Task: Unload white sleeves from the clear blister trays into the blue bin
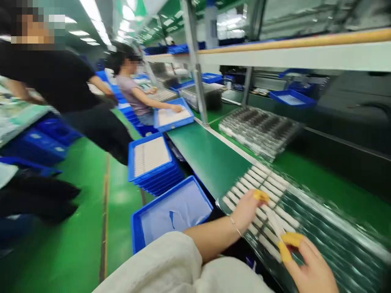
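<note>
My left hand (248, 207), with yellow finger covers, is closed in a pinch at the upper end of a slim white stick-shaped piece (275, 224). At its lower end, my right hand (308, 260) grips the same piece between thumb and forefinger, also in yellow covers. Motion blurs the piece, so its exact kind does not show. Both hands are above a clear plastic tray (332, 238) with rows of slots. Similar white pieces (244, 183) lie side by side in its left part, while bare slots show to the right.
A blue tray (137, 232) with a light liner is left of my arm. Behind it stand stacked blue trays (155, 183) topped with white pieces. Clear trays (259, 130) are piled beyond the green bench (207, 154). One co-worker (134, 89) sits farther along; another person (58, 77) stands left.
</note>
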Demonstrator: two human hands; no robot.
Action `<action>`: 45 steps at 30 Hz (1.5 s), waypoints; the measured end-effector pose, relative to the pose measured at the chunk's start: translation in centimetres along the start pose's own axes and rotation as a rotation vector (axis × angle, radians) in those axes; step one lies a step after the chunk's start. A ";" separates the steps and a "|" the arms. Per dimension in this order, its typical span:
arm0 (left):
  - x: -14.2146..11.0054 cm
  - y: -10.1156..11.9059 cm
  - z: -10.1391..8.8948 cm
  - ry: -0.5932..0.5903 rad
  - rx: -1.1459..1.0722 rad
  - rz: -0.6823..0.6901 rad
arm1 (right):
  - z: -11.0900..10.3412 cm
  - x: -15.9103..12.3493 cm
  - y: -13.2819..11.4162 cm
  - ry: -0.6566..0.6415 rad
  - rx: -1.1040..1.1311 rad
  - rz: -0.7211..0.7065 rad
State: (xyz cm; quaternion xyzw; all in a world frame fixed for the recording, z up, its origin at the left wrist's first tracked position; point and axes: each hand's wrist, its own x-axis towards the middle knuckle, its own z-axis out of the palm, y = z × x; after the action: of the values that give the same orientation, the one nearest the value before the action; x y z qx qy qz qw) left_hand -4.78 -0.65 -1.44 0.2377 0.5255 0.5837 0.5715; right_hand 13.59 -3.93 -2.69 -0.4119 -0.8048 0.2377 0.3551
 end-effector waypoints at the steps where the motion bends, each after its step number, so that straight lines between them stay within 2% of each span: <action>1: 0.0 0.1 -0.4 -0.027 -0.003 -0.016 | -0.5 0.2 -0.5 0.015 -0.037 0.002; 5: -0.7 0.3 -1.4 -0.219 0.015 -0.032 | -1.2 0.5 -1.6 0.013 -0.119 0.045; 7: -1.5 0.5 -1.5 -0.311 0.029 -0.044 | -1.2 0.4 -1.9 0.018 -0.086 0.099; 9: -2.1 0.8 -1.3 -0.393 0.036 -0.066 | -1.1 0.3 -2.1 0.011 0.069 0.209; 12: -2.4 1.0 -1.0 -0.487 0.002 -0.097 | -1.0 0.4 -2.2 -0.045 0.546 0.515; 15: -2.4 0.7 -0.7 -0.512 -0.096 -0.151 | -0.9 0.6 -2.3 -0.089 1.037 0.812; 17: -2.4 0.4 -0.6 -0.492 -0.156 -0.194 | -0.8 0.7 -2.4 -0.085 1.241 0.914; 19: -2.5 0.2 -0.5 -0.470 -0.193 -0.226 | -0.7 0.7 -2.5 -0.075 1.344 0.960; 23: -2.5 0.1 -0.3 -0.464 -0.224 -0.273 | -0.6 0.6 -2.7 -0.060 1.378 0.994; 30: -2.3 0.0 -0.1 -0.460 -0.218 -0.308 | -0.2 0.3 -2.1 -0.060 1.204 0.965; 34: -2.2 -0.4 -0.3 -0.414 -0.153 -0.272 | -0.1 0.3 -1.2 0.067 0.944 0.862; 36: -2.1 -0.7 -0.3 -0.396 -0.089 -0.224 | 0.0 0.1 -1.1 0.082 0.780 0.777; 41: -1.8 -1.9 -0.4 -0.387 0.013 -0.124 | 0.4 0.1 -0.3 -0.063 0.295 0.561; 45: -1.4 -2.7 -1.0 -0.334 0.025 -0.089 | -0.9 2.3 3.0 -0.214 -0.271 0.392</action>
State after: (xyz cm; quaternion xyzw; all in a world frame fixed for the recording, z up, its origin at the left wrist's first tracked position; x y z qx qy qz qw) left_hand -4.24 -2.86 -3.68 0.3152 0.4405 0.5036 0.6730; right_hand 14.85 -0.24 -3.25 -0.5764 -0.7670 0.2345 0.1567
